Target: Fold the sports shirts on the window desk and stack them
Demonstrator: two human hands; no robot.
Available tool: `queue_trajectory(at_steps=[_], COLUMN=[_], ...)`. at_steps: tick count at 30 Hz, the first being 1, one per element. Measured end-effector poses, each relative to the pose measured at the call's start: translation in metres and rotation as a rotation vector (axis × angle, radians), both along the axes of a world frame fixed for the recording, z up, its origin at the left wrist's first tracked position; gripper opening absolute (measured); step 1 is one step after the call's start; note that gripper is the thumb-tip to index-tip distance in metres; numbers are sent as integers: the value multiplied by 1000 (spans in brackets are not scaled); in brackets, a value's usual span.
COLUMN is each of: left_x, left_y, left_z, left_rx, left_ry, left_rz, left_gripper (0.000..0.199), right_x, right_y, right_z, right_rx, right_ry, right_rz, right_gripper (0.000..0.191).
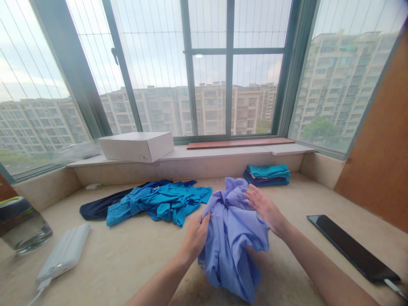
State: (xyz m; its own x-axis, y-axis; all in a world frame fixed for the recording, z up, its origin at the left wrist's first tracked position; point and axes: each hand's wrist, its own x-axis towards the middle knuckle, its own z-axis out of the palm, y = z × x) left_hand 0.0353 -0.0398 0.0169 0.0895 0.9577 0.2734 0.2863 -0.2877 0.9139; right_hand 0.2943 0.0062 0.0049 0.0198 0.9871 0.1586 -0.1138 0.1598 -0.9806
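A crumpled lavender-blue cloth is held up above the stone ledge, its lower folds hanging toward me. My left hand pinches its left edge between thumb and fingers. At the cloth's upper right, my right hand has its fingers spread, against or just beside the fabric. Behind and to the left lies a loose heap of teal cloth, with dark navy cloth partly under it. A folded stack of teal and purple cloth sits at the back right.
On the right lies a black phone with a white cable. A white power bank and a clear water container stand at the left. The window sill holds a white box and a reddish board.
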Motion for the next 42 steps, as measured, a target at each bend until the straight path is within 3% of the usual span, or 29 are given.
queue_trajectory(at_steps=[2,4,7,9,14,17,23,26,29,33,36,39,42], left_x=[-7,-13,-17,-18,-33,-54,-87,-85,-76,-60,-46,-30,-16], left_y=[9,14,16,17,26,39,63,66,61,44,22,-4,-26], left_z=[-4,-7,-9,-9,-1,7,1,-9,-13,-10,-7,-5,6], left_rx=[-10,-14,-15,8,98,143,175,139,119,94,95,131,273], left_ry=[27,75,121,120,7,-104,-282,-191,-74,-18,-26,61,278], left_rz=[82,150,203,217,268,367,522,519,437,264,-27,-353,-618], left_gripper=[45,48,52,53,55,56,54,41,41,61,72,73,71], right_x=[-4,-9,-17,-22,-21,-3,55,64,47,7,-19,-40,-55], right_y=[-6,-15,-29,-34,-23,-9,11,14,12,0,-19,-37,-45], right_z=[-7,-14,-21,-24,-25,-19,-5,-10,-20,-26,-24,-23,-27], right_rx=[51,137,179,157,300,352,249,185,290,483,513,520,518], right_ry=[-268,-505,-753,-875,-1021,-1028,-990,-1074,-1095,-912,-856,-840,-782], right_rz=[10,124,340,353,296,105,-677,-821,-693,-200,111,245,252], right_gripper=[87,85,81,79,25,25,39,41,43,41,56,80,55])
